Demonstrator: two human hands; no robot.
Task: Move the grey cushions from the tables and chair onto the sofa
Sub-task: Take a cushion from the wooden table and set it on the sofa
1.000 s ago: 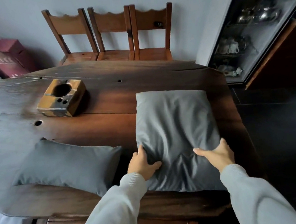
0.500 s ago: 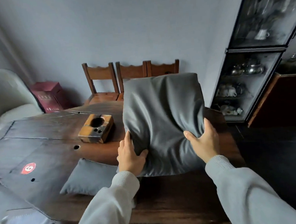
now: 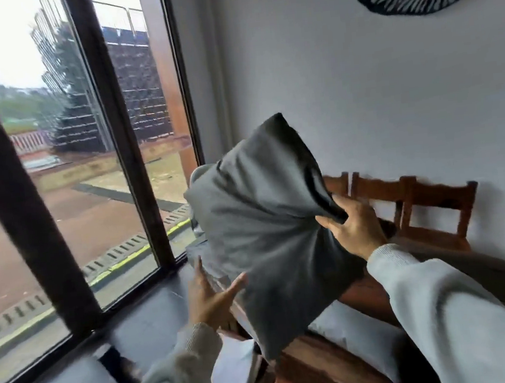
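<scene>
So the grey cushion [image 3: 267,230] is up in the air over the table [image 3: 320,367], tilted, with one corner bunched up in the right hand [image 3: 355,230], which is clenched tight on the fabric. The left hand [image 3: 207,300] is wide open, fingers spread, right by the cushion's lower left side; can't tell if it actually touches. A second cushion [image 3: 354,332] lies flat near the table's edge. Wooden chairs [image 3: 431,205] stand against the wall, big window [image 3: 65,147] on the left.

No text, label, brand, number or sign can be read anywhere in view
</scene>
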